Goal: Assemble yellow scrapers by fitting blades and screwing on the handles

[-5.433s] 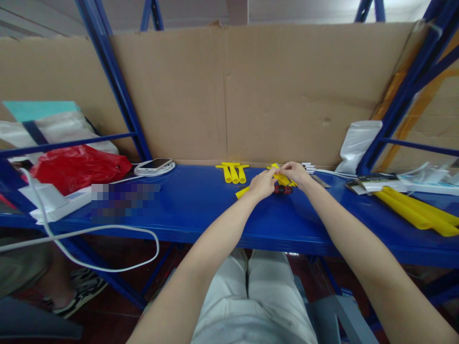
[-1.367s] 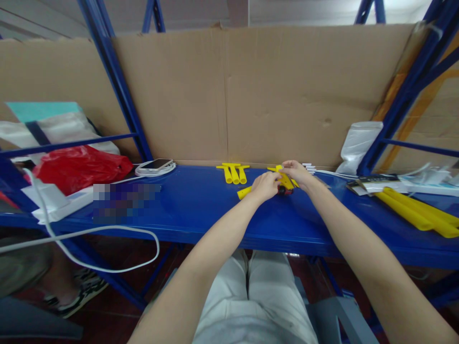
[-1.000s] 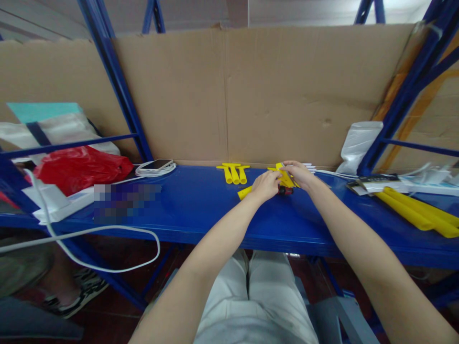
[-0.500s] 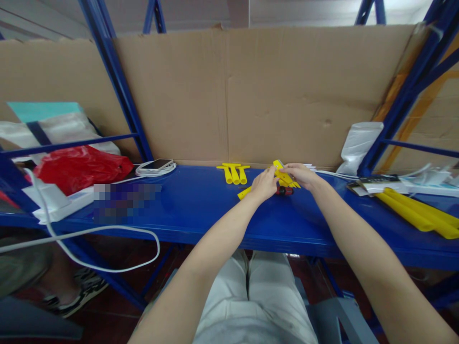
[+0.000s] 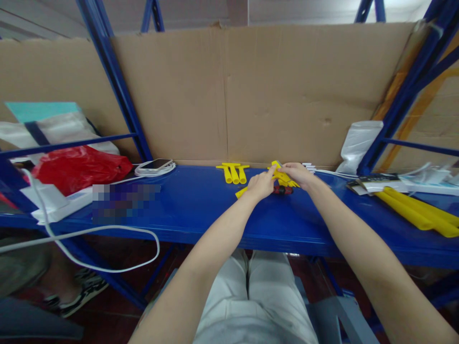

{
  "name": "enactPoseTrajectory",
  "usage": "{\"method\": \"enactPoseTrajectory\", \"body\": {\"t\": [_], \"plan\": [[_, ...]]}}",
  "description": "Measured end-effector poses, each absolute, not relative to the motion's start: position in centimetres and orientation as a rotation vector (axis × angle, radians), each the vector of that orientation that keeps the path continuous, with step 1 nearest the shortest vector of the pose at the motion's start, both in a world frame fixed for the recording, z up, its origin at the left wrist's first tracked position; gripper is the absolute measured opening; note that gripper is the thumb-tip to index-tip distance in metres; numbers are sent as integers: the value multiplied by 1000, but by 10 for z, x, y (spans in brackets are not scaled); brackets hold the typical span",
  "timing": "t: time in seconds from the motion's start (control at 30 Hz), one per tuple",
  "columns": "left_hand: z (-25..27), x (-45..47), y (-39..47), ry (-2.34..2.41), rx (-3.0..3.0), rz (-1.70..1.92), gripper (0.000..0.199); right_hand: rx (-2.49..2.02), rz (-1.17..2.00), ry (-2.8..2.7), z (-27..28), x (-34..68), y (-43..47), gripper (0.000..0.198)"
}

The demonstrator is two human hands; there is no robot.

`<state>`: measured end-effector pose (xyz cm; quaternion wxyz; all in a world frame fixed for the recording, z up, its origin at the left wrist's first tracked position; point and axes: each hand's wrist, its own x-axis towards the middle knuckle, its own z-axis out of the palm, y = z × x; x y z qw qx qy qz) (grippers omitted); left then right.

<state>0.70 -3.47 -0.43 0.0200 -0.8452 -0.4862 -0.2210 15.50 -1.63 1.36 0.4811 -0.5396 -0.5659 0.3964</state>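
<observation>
Both of my hands meet over the blue shelf, right of its middle. My left hand point(image 5: 261, 184) has its fingers closed on a flat yellow plastic piece point(image 5: 275, 164) with a greyish edge at its top. From the other side, my right hand point(image 5: 296, 173) pinches the same piece; the fingertips partly hide it. More yellow parts point(image 5: 287, 181) lie just below the fingers, and another yellow part point(image 5: 241, 192) pokes out left of my left wrist. Beside my left hand lies a red and black tool handle point(image 5: 283, 190), perhaps a screwdriver's.
Several yellow T-shaped handles point(image 5: 234, 174) lie by the cardboard wall point(image 5: 179, 95). Long yellow tubes point(image 5: 412, 212) and packaging point(image 5: 380, 183) are at right. Leftward are a phone point(image 5: 161, 165) on a coiled white cable, a red bag point(image 5: 82, 167) and a power strip point(image 5: 68, 205).
My left hand has shifted slightly left and down, its finger now pointing up at the yellow piece. More of the red and black handle shows. My right hand stays nearly in place.
</observation>
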Motion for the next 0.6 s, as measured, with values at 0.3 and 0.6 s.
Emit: {"method": "enactPoseTrajectory", "body": {"t": [0.3,0.6], "plan": [[-5,6,-31,-1546,-2625,-676,56,-1302,982,-1417,8,158,-10,19],[-3,6,-33,-1602,-2625,-655,55,-1335,1043,-1397,7,154,-11,15]]}}
